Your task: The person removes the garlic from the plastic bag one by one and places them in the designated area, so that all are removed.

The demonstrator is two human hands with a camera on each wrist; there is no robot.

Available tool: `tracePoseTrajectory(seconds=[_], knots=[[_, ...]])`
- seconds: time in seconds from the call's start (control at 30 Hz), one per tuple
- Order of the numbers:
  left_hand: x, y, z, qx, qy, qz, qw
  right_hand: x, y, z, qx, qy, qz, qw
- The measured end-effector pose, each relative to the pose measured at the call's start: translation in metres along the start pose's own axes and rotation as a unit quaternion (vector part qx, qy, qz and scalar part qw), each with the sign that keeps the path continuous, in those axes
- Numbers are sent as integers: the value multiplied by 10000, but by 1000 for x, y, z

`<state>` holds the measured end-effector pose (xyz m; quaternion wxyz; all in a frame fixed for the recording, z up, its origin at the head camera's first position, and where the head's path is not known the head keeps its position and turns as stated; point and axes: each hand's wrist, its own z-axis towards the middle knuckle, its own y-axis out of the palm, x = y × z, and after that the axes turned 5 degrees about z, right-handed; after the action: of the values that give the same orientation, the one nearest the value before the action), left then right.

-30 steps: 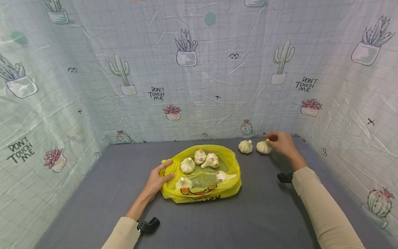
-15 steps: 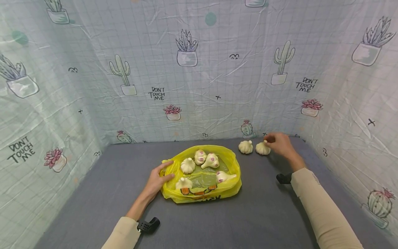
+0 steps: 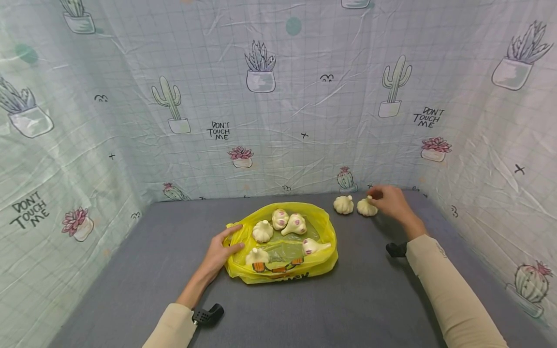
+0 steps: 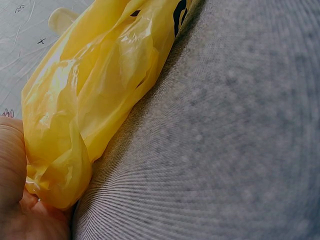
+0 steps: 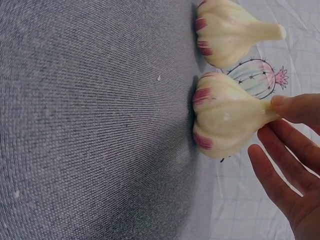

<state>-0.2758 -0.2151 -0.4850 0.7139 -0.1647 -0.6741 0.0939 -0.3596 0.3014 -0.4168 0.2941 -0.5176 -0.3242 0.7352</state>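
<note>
My right hand [image 3: 391, 202] pinches the stem of a garlic bulb [image 5: 225, 117] between thumb and fingertips. That bulb stands upright on the grey tabletop at the back right. Just left of it, a second garlic bulb [image 3: 344, 205] stands with a small gap between them. My left hand [image 3: 219, 251] grips the left side of a yellow plastic bag [image 3: 324, 268], thumb and fingers about its edge. In the left wrist view the bag's gathered plastic [image 4: 60, 175] lies against the palm. Several garlic bulbs, one of them a purple-marked bulb [image 3: 297, 224], lie in the bag's wide mouth.
The grey tabletop [image 3: 278, 314] spreads around the bag. A pale curtain [image 3: 287, 111] printed with cacti and succulents encloses the back and both sides. Each wrist carries a black camera mount, such as the left mount [image 3: 209, 315].
My right hand has shifted slightly left with the pinched garlic bulb, narrowing the gap to the bulb beside it. My left hand and the bag look unchanged.
</note>
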Motion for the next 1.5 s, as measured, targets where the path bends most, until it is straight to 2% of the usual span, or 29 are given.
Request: tracePoseTrajectory(seconds=[0.37, 0.53, 0.7, 1.13, 1.3, 1.4, 1.5], knots=[[0, -1, 0, 3, 22, 33, 10000, -6, -2, 0, -6, 45, -30, 10000], [-1, -1, 1, 3, 15, 47, 10000, -12, -7, -3, 2, 231, -17, 9997], [-1, -1, 1, -12, 39, 34, 10000, -21, -11, -6, 95, 187, -25, 9998], [0, 0, 1, 20, 38, 89, 10000, -71, -21, -13, 435, -618, 22, 9971], [1, 0, 1, 5, 42, 70, 10000, -90, -20, -19, 601, -1217, 38, 9907], [1, 0, 1, 6, 46, 59, 10000, -100, -18, -22, 506, -1569, 52, 9863], [0, 0, 0, 6, 42, 53, 10000, -108, -15, -25, 238, -1721, 156, 9847]])
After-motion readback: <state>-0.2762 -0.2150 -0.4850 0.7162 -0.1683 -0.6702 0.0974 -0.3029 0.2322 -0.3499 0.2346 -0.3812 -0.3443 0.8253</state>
